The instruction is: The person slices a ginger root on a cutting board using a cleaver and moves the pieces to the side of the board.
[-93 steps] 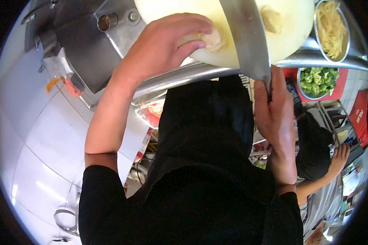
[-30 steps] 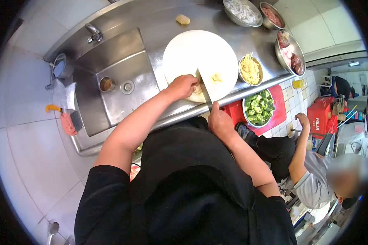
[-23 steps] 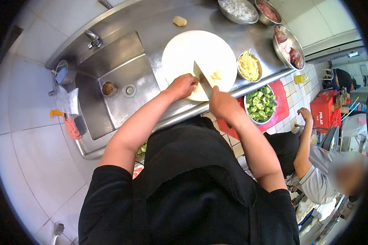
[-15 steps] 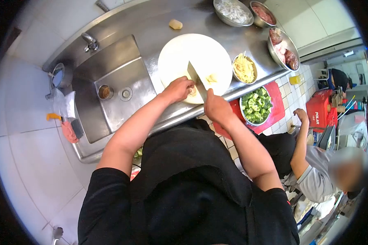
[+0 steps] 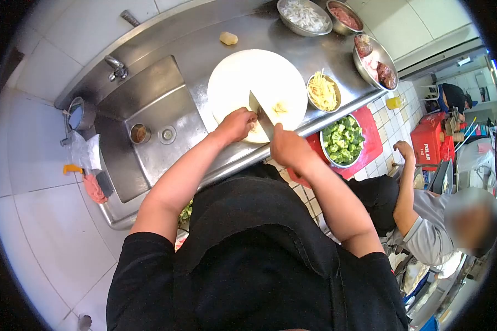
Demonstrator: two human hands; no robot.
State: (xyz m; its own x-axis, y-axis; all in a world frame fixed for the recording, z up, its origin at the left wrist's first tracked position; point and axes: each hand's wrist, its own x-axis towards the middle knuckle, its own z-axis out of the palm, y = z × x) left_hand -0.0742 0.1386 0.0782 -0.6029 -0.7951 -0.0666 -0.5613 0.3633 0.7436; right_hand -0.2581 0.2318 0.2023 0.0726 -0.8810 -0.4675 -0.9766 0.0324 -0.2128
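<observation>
A round white board (image 5: pixel 248 69) lies on the steel counter. My right hand (image 5: pixel 289 146) is closed round the handle of a wide knife (image 5: pixel 263 116), whose blade stands over the board's near part. Left of the blade, my left hand (image 5: pixel 237 124) is closed on a pale food piece (image 5: pixel 256 132), partly hidden by the fingers. Right of the blade lies a small heap of pale cut pieces (image 5: pixel 280 107). A bowl of yellow strips (image 5: pixel 323 92) stands just right of the board, and a peeled, potato-like piece (image 5: pixel 228 38) rests behind it.
At the left is a steel sink (image 5: pixel 154 118) with a tap (image 5: pixel 116 67) and a cup (image 5: pixel 140 133). Bowls of meat (image 5: pixel 375 63) and white pieces (image 5: pixel 304 17) stand at the back right. Below the counter is a bowl of green vegetables (image 5: pixel 342 140). A person (image 5: pixel 425 220) is at the right.
The view has moved back from the close look at the board, then shifted slightly. Both hands stay at the board with the knife and the pale piece; the blade has moved slightly.
</observation>
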